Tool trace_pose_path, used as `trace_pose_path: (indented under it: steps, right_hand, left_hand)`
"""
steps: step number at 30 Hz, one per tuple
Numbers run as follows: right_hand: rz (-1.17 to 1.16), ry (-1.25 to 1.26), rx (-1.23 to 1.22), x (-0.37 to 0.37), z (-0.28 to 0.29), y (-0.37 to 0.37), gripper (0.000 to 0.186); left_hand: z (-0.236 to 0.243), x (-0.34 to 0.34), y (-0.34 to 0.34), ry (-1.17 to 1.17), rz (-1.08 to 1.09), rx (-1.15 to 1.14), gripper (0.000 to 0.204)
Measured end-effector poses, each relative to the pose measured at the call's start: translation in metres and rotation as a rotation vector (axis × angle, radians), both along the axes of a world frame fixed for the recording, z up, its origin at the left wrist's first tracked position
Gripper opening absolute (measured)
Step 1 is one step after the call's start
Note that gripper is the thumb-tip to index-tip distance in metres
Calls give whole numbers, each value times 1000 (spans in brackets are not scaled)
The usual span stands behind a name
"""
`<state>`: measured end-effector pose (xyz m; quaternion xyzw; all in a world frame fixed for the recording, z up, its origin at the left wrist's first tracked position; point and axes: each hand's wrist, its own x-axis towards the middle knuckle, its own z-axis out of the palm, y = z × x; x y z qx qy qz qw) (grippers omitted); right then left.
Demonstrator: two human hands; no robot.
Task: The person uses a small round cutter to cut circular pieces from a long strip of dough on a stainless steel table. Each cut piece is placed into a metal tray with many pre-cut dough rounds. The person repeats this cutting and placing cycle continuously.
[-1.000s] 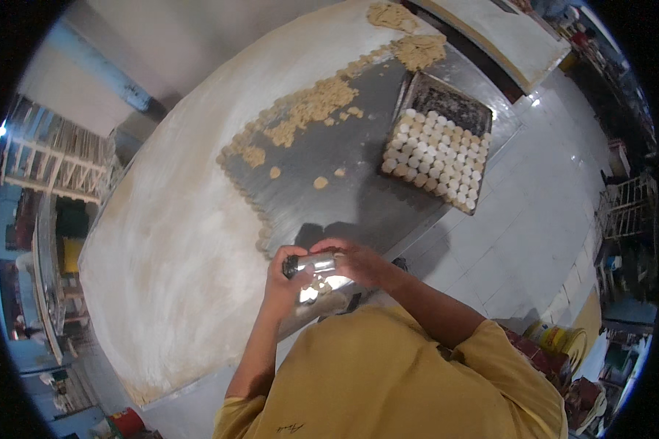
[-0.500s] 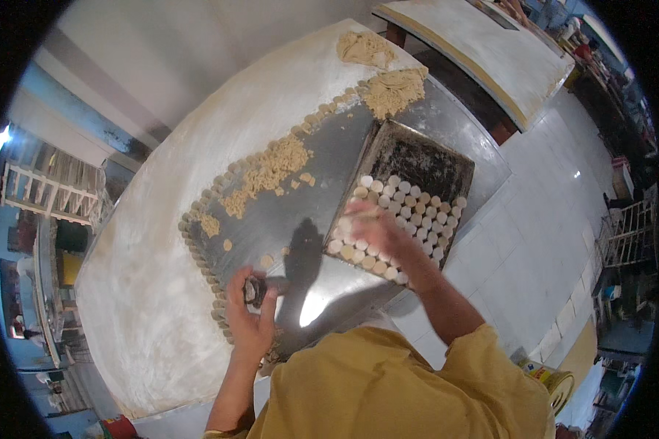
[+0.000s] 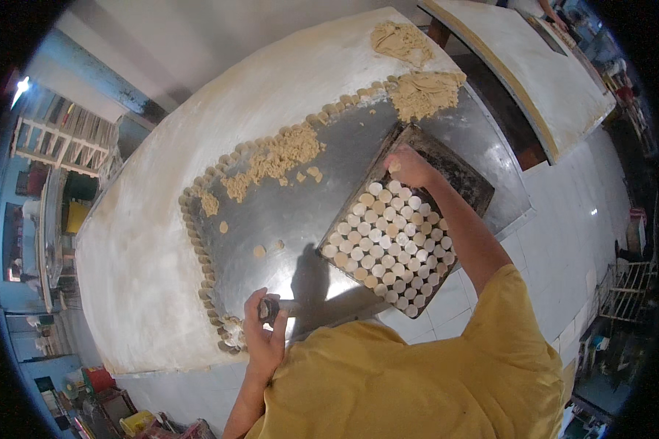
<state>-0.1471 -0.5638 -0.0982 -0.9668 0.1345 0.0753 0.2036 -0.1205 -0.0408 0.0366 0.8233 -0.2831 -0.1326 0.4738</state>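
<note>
Right hand [image 3: 408, 167] now stretched further out than half a second ago, from the near rows of the tray to its far, bare end; left hand [image 3: 265, 333] lower and nearer the body, no longer joined with the right as a second ago; rows apparently filling from the near end outward, with the dark far strip of the tray [image 3: 461, 175] left uncovered.

Nearest: left hand curled shut round a small dark round cutter [image 3: 269, 308], at the near edge of the surface [image 3: 124, 256], just beside a curved line of dough pieces [image 3: 198, 249] along the rim of the metal sheet [image 3: 285, 219]; a strong glare on the sheet just beside the cutter.

Further out: tray lying aslant on the sheet, its near corner past the surface's edge, packed with pale dough rounds [image 3: 388, 249] in close rows; right hand's fingers pinched together on a single pale round at the last filled row, touching the tray.

Beyond: a few loose rounds on the bare sheet; crumbly dough scraps [image 3: 274, 157] in a ragged band, two larger dough heaps [image 3: 421, 91] at the far end; nothing between the hand and the open strip.

Far right: a second floured surface [image 3: 520, 66], well apart.
</note>
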Motion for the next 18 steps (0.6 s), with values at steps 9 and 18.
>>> trace_pose_path:
  steps: [9, 18]
  right_hand:
    - [-128, -304, 180, -18, -4, 27, 31]
    - [-236, -573, -83, -38, -25, 73, 20]
  left_hand:
    - [-3, -10, 9, 20, 7, 69, 53]
    - [-8, -12, 31, 99, 0, 90, 54]
